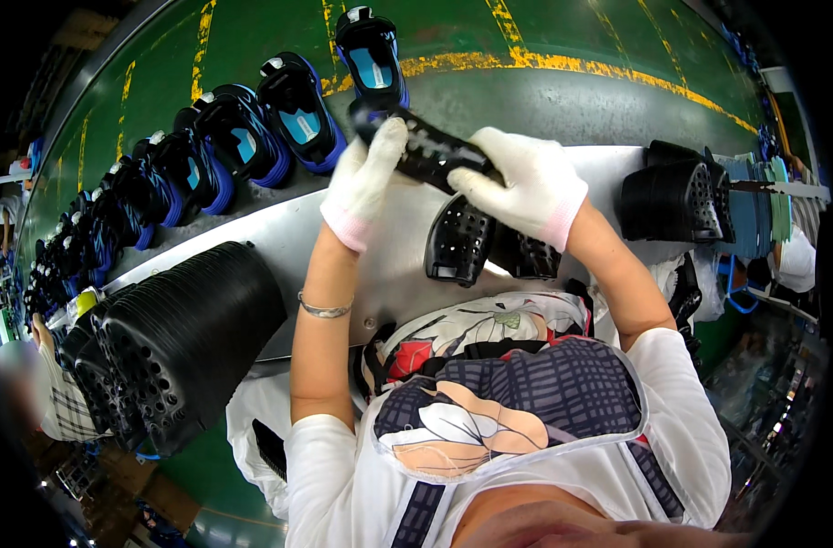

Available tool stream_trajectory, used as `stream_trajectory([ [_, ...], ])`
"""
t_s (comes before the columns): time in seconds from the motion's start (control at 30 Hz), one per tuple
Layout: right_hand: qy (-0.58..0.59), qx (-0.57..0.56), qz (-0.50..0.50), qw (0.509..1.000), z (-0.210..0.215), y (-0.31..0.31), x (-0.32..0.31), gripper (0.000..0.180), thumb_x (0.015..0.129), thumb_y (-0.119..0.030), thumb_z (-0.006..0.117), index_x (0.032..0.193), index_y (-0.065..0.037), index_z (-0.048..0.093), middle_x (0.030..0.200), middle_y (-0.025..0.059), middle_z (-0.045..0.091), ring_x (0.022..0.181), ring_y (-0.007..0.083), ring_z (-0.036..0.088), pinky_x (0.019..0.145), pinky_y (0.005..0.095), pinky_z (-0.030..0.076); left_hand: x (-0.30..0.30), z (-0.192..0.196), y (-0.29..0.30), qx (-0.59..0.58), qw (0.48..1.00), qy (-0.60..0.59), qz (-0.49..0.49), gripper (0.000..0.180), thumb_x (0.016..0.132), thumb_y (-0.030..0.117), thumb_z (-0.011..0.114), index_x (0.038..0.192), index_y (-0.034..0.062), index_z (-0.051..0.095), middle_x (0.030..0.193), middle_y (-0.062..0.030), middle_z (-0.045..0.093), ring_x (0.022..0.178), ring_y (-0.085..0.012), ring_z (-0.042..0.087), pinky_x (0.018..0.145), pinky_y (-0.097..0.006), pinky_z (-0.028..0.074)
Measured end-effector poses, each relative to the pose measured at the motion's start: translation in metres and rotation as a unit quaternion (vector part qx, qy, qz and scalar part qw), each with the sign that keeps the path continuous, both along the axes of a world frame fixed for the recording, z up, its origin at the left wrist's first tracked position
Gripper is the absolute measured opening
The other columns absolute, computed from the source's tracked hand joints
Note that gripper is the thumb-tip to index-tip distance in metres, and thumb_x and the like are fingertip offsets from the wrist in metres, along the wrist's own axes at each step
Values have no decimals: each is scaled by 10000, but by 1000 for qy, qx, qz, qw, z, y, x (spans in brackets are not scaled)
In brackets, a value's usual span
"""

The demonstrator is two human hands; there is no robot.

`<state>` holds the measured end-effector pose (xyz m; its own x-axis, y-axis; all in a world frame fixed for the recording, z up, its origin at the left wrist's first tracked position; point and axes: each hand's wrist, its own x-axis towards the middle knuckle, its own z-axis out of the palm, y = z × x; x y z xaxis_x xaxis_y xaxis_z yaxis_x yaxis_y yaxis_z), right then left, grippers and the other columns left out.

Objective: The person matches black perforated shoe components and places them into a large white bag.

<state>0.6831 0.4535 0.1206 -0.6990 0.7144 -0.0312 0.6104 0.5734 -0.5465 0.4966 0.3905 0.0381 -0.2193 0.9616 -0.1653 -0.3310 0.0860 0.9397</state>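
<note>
Above steel bench [279, 228], black sole [432, 151] between both gloved hands.

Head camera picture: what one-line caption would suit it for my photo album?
Two white-gloved hands, left hand and right hand, hold a black perforated sole beside a row of blue-and-black shoes on a green belt.

Person is wearing white knit gloves, left hand [366, 178] pink-cuffed, silver bracelet [324, 309], white short sleeves, patterned apron [508, 384].

Matt black perforated rubber sole [430, 151]
</note>
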Motion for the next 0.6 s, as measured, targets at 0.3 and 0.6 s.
stream_trajectory([
  [0.3, -125, 6, -14, 992, -2, 60, -18, 470, 832, -470, 568, 818, -3, 616, 732, 212, 634, 748, 365, 646, 695, 432, 509, -31, -33, 56, 64, 829, 554, 31, 274, 843, 182, 612, 1026, -20, 580, 1133, -194, 559, 1008, -399, 562, 868, -440, 472],
  [0.6, -282, -44, 73, 955, 21, 130, -81, 533, 799, -481, 577, 850, 41, 668, 736, 191, 639, 677, 280, 615, 671, 370, 499, -11, -47, 56, 74, 848, 524, 25, 242, 849, 189, 638, 1067, 85, 629, 1044, -168, 604, 978, -379, 579, 823, -443, 477],
])
